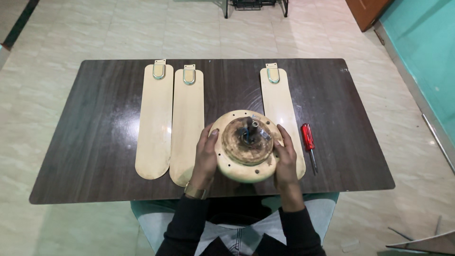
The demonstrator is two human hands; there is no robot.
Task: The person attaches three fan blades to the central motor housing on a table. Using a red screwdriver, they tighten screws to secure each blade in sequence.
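Observation:
A round cream fan motor housing [246, 144] with a brown dusty centre and wires sits near the front edge of a dark wooden table [95, 137]. My left hand [204, 159] grips its left side and my right hand [286, 159] grips its right side. Three cream fan blades lie flat on the table: two side by side at the left [155, 123] [187, 123], one [279, 104] to the right, partly under the housing. A red-handled screwdriver [308, 144] lies just right of my right hand.
The table stands on a pale tiled floor [71, 28]. A teal wall [422, 52] runs along the right, with a wooden door [367, 12] at the far right corner. A dark metal frame [256, 5] stands beyond the table.

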